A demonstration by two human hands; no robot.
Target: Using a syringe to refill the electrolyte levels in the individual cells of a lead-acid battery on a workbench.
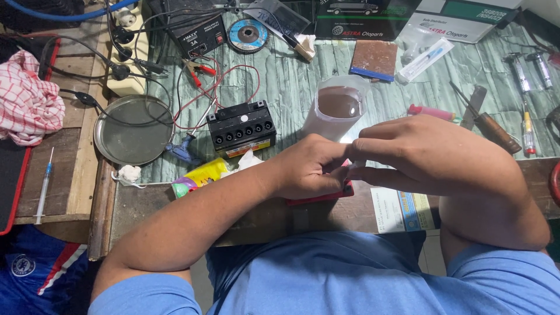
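Left hand [309, 169] and right hand [420, 154] together, fingertips pinching a small pale part [353, 164], red flat object [326, 197] beneath left hand, translucent measuring cup [338, 108] just beyond, black battery [242, 128] left of hands
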